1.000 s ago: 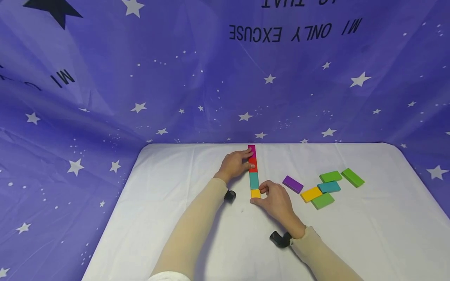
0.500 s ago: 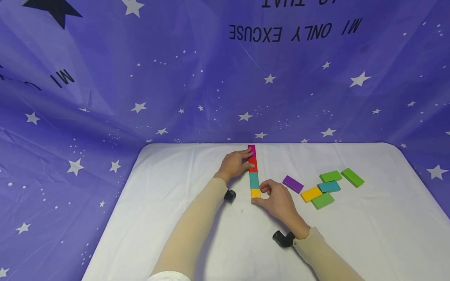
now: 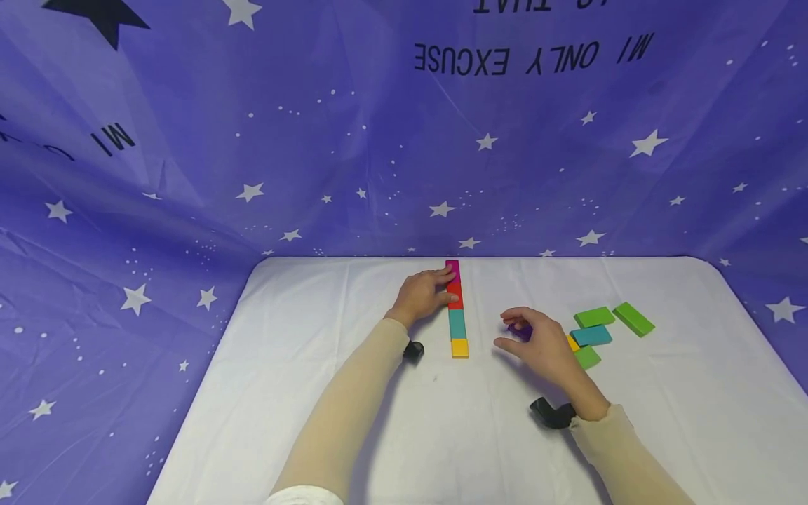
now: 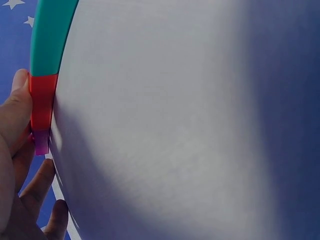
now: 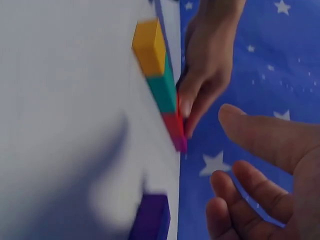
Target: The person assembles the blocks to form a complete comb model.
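Note:
A straight row of blocks runs toward me on the table: a magenta block (image 3: 452, 265), a red block (image 3: 455, 291), a teal block (image 3: 457, 324) and a yellow block (image 3: 460, 348) at the near end. My left hand (image 3: 418, 294) rests on the row's far part, thumb on the red block and fingertips on the magenta one, the fingers fairly straight. To the right of the row, my right hand (image 3: 539, 344) hovers with thumb and fingers apart, holding nothing. A purple block (image 5: 151, 215) lies beneath it, mostly hidden by the fingers in the head view.
Right of my right hand lie loose blocks: a blue one (image 3: 591, 335), a second yellow one (image 3: 573, 343) partly covered by the hand, and several green ones, including one farthest right (image 3: 634, 319). A star-patterned curtain (image 3: 353, 140) hangs behind the white-covered table (image 3: 284, 365).
My right hand has let go of the near yellow block and moved right, over the purple block. The yellow block stays at the row's end. My left hand keeps its place.

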Tool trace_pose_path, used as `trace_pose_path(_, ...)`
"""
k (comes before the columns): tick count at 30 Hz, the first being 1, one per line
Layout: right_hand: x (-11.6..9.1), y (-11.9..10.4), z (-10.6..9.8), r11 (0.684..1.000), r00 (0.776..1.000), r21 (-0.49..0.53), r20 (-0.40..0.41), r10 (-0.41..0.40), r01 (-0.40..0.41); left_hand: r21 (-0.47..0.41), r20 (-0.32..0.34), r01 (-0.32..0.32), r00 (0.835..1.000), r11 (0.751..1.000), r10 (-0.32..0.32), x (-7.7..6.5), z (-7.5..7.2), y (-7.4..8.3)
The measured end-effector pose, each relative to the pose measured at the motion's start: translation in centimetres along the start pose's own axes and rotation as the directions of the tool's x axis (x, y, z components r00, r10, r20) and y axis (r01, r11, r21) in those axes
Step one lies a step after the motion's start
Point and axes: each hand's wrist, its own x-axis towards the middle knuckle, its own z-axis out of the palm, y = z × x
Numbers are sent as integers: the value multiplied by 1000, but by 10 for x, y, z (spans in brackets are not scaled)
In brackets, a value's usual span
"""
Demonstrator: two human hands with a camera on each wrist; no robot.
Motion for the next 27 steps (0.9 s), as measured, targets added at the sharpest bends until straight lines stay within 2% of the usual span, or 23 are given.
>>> trace_pose_path(5,3,18,-16,998,998,-35,7,-59,59,6,-14,-13,1000,1000,13,0,0,0)
trace_pose_path(13,2,41,-30,989,991,-102,98,-93,103,5,-19,-14,1000,1000,14,0,1,1)
trace_pose_path(21,1,45,-38,975,981,-178,161,-107,136,18,-11,-11,1000,1000,11,1,5,2)
trace_pose_path(27,4,44,-36,964,974,-220,200,-105,149,24,-27,-21,999,999,22,0,3,0)
